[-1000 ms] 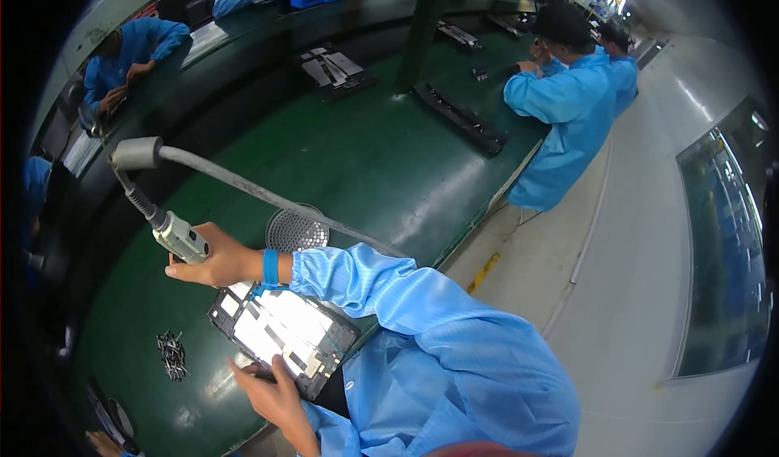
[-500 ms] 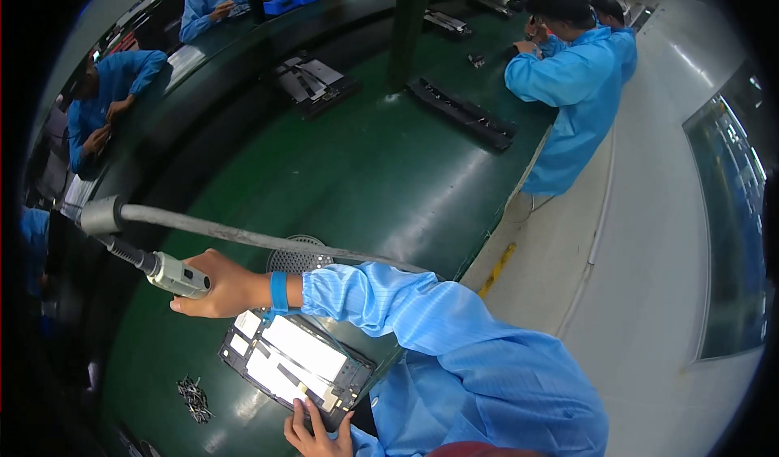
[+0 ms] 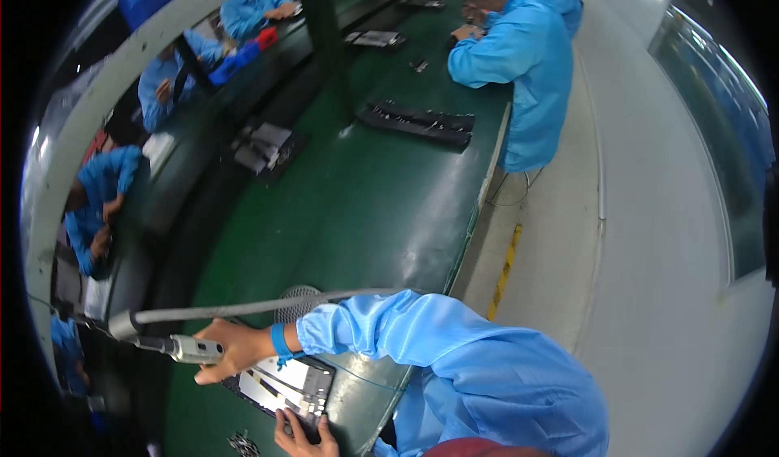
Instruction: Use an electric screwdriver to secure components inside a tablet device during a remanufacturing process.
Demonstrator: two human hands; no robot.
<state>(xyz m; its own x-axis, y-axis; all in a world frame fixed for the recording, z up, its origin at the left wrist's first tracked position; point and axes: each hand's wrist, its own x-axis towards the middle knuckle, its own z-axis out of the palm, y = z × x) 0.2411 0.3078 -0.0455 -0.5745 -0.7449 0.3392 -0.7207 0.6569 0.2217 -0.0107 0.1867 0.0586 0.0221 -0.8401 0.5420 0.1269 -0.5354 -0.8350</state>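
Note:
In my right hand [image 3: 235, 350] is an electric screwdriver [image 3: 188, 349] with a pale body, its fingers closed round it. The tool's tip is hidden behind the hand. Beneath and beside that hand lies an opened tablet [image 3: 318, 378], its bright inner plates and dark board showing. My left hand [image 3: 304, 441] grips the tablet's near edge, fingers on top and thumb at the side. A blue wristband [image 3: 281, 341] circles my right wrist. Close to the tablet's near left side, a small heap of dark and silvery bits [image 3: 243, 444] is partly cut off.
A thick grey cable [image 3: 243, 308] arches over the green table [image 3: 349, 213]. Behind it shows a round perforated disc [image 3: 299, 296]. Farther off lie a long black tray [image 3: 418, 122] and other opened devices [image 3: 266, 147]. Co-workers in blue sit around; one [image 3: 527, 75] is at the right edge.
The view has turned, so the table and far workers sit lower and more leftward. My right hand, still round the screwdriver, now covers more of the tablet. My left hand stays at the tablet's edge.

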